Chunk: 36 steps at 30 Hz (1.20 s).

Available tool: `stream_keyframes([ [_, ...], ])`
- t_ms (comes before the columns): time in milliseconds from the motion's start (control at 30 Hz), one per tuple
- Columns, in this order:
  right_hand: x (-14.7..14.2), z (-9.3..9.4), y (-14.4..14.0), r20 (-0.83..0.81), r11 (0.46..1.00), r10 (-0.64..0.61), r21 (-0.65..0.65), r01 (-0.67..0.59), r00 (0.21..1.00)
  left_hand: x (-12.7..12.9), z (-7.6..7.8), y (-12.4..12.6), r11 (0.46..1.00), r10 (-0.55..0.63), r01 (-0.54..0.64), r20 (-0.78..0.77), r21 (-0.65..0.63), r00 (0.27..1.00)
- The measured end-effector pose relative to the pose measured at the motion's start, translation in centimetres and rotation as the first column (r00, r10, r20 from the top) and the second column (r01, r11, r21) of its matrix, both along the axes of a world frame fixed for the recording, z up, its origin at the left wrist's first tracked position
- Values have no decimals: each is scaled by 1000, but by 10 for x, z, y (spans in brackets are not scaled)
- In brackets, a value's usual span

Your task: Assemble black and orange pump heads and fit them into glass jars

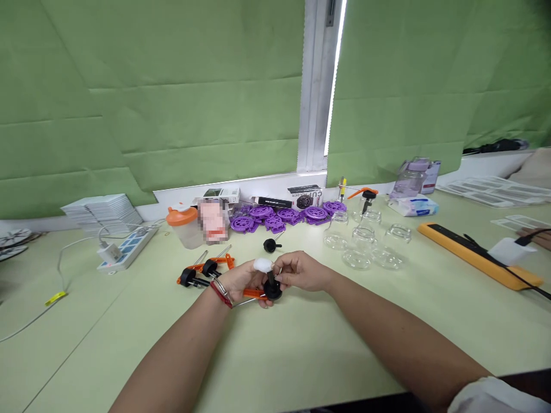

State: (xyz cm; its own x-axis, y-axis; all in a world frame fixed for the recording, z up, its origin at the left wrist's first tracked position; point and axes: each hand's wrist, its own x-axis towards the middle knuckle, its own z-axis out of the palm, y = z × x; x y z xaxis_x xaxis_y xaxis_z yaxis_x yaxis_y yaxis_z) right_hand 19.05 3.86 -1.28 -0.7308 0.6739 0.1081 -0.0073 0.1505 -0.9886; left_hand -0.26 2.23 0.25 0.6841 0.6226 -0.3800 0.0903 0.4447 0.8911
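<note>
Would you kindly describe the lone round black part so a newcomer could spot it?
On the pale green table, look between the purple plastic discs and the right hand. There lies a small round black part with a slim metal rod behind it; unlike the black-and-orange pair further left, it shows no orange.

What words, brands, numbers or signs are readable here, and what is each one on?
"CUP HOLDER": on the upright box by the wall.
Too small to read: the white print on the black box.
Too blurred: any print on the soft white-and-blue pack.
Hidden by pixelation: most of the pink item.
I can make out no numbers.
</note>
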Motion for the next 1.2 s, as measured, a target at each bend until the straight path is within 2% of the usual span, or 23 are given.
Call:
stream_keyframes([
  [200,-2,-3,1,-21,999,-28,-32,28,999,0,-2,1,1000,4,-4,5,-12,1000],
  [500,2,3,1,-32,1000,22,-21,-22,999,-1,-2,1,1000,11,-11,8,-1,1000],
  [800,-3,-4,2,-74,999,-13,-46,9,997,0,-4,2,1000,14,-14,6,-18,1000],
  [1200,-1,-6,3,-85,1000,2,-10,-3,996,-3,-6,3,1000,22,-22,23,-22,999],
])
